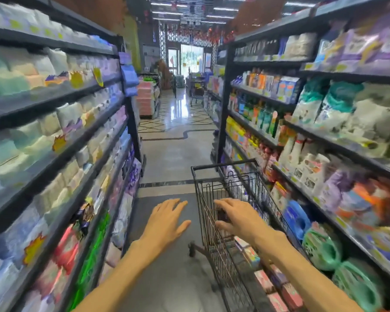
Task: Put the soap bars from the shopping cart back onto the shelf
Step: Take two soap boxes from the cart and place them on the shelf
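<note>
Fingers (pixel 225 204) of my right hand (pixel 239 218) reach over the near rim of the cart (pixel 223 233); they are spread and a little bent, with something small and dark under them that I cannot make out, so whether they clamp on it I cannot tell. Left of the cart, my left hand (pixel 167 219) hangs flat over the floor (pixel 173 154), fingers apart and straight, holding nothing.

Soap bars (pixel 249 252) lie low in the cart, boxed and pastel, strung out along its bed below and right of my right wrist. Their row seems to run with the cart's long side, away from me. My right hand is much the nearer; I judge it need only drop down and slightly right to reach them.

Right of the cart, almost against it, stand the shelves (pixel 320 140), packed with bottles and bags. Beyond the cart the aisle runs on.
</note>
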